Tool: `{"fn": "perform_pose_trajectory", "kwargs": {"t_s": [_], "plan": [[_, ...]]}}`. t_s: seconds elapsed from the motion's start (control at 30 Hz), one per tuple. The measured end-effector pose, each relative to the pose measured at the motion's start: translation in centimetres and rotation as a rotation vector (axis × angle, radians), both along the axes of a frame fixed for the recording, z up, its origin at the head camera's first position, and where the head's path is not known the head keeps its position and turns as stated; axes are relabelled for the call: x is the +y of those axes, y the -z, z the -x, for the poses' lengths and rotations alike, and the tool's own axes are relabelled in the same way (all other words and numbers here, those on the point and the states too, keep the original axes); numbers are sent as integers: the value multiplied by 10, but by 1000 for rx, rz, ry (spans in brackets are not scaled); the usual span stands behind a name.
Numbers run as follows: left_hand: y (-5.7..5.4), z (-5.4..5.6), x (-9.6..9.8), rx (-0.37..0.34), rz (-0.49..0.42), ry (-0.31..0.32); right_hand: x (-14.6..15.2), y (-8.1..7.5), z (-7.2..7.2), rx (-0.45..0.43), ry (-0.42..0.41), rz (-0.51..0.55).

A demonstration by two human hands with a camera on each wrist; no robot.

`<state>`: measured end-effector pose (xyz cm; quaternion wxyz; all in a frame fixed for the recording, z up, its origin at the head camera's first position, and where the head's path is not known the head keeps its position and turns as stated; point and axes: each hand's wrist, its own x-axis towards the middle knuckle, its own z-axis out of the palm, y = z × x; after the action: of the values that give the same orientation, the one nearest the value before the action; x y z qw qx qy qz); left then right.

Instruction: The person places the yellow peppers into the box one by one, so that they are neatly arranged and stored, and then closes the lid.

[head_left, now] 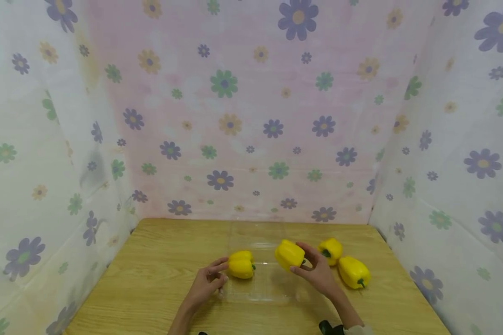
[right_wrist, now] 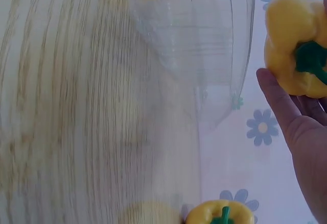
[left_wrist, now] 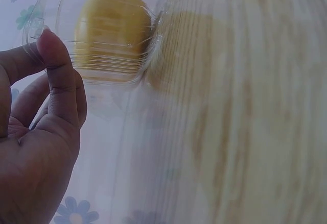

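A clear plastic clamshell container (head_left: 272, 284) lies on the table with its lid folded back toward the wall. One yellow bell pepper (head_left: 241, 265) sits in its left part, seen through the ribbed wall in the left wrist view. My left hand (left_wrist: 43, 101) pinches the container's rim between thumb and finger. Above the container's right part, my right hand (head_left: 320, 274) grips a second yellow bell pepper (head_left: 289, 254), raised off the table. Its green stem faces the palm side in the right wrist view.
Two more yellow bell peppers, one farther back (head_left: 330, 251) and one nearer (head_left: 354, 272), rest on the wooden table (head_left: 159, 265) right of the container. Flower-printed cloth (head_left: 251, 116) encloses the table at the back and both sides.
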<state>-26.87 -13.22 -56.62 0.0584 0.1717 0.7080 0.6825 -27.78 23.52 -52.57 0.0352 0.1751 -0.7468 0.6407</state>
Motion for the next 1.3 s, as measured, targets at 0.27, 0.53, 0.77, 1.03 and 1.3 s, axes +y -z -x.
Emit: {"fn": "perform_pose_trajectory", "kwargs": {"t_s": [0.27, 0.53, 0.77, 1.03, 1.3], "plan": [[1, -2, 1, -31, 3, -18, -12, 2, 0, 7, -76, 9], [2, -2, 1, -44, -2, -21, -22, 6, 3, 33, -113, 2], [2, -1, 2, -42, -9, -38, -29, 5, 6, 29, -142, -5], [-2, -1, 1, -41, 4, -17, -35, 11, 8, 19, -129, 10], [-1, 0, 1, -40, -4, -6, -38, 15, 9, -9, -158, -36]]}}
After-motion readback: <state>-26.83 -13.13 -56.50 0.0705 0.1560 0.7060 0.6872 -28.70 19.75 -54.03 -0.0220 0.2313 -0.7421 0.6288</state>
